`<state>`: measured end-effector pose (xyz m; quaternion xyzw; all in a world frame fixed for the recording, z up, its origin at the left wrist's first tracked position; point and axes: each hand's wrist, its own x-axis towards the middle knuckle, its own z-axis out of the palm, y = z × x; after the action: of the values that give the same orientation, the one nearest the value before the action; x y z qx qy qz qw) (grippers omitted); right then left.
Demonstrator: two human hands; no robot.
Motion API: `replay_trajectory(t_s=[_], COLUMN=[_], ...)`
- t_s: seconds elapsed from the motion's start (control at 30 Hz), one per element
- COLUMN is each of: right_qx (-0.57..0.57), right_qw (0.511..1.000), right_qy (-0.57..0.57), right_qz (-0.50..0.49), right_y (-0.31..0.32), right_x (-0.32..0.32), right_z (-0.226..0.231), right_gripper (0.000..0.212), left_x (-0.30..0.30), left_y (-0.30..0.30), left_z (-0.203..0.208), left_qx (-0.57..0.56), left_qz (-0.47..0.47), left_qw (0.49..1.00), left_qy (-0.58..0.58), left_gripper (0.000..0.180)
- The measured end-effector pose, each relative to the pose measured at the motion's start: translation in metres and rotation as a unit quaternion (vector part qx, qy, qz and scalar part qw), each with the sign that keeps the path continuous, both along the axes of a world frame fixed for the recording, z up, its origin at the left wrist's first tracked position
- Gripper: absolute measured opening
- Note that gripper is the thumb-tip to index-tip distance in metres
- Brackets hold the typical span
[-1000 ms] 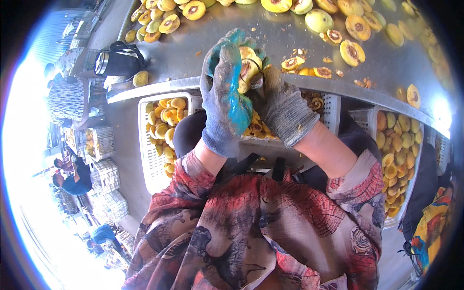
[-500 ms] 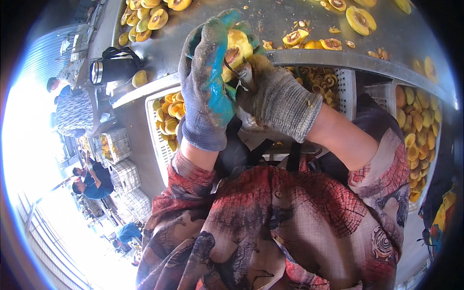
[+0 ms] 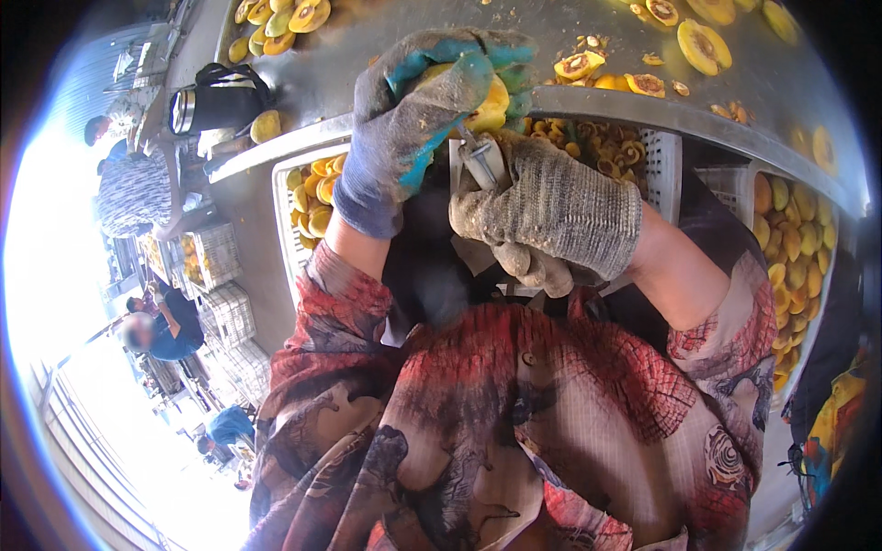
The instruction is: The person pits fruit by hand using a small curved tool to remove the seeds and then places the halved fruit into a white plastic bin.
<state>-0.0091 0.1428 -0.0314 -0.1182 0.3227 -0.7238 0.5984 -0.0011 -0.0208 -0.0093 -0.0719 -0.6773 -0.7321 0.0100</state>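
At 12 o'clock the left hand clasps a yellow peach; the right hand grips a metal hand tool, which could jab the left hand if the peach twists.

A black flask with a silvery end sits at the left of the steel table. Farther left, a co-worker in a patterned top is near stacked white plastic crates; another wears dark blue. A multicoloured cloth is at far right.
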Motion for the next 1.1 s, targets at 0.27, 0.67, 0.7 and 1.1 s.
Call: replay_trajectory(t_s=[0.27, 0.67, 0.7, 1.1], right_qx=[-0.051, -0.087, -0.112, -0.077], right_qw=[0.989, 0.985, 0.968, 0.985], right_qy=[-0.134, -0.130, -0.202, -0.134], right_qz=[0.049, 0.073, 0.102, 0.070], right_y=[0.008, 0.004, 0.006, 0.007], right_x=[0.009, 0.014, 0.012, 0.015], right_z=[0.005, -0.004, -0.008, -0.004], right_gripper=[0.016, 0.026, 0.028, 0.024], left_x=[0.002, -0.006, -0.004, -0.002], left_y=[-0.022, -0.034, -0.034, -0.034], left_z=[-0.005, -0.011, -0.011, -0.012], left_qx=[-0.082, -0.215, -0.187, -0.132], left_qz=[-0.080, -0.136, -0.094, -0.158], left_qw=[0.993, 0.946, 0.965, 0.971], left_qy=[0.027, 0.199, 0.156, 0.120], left_gripper=[0.029, 0.034, 0.034, 0.035])
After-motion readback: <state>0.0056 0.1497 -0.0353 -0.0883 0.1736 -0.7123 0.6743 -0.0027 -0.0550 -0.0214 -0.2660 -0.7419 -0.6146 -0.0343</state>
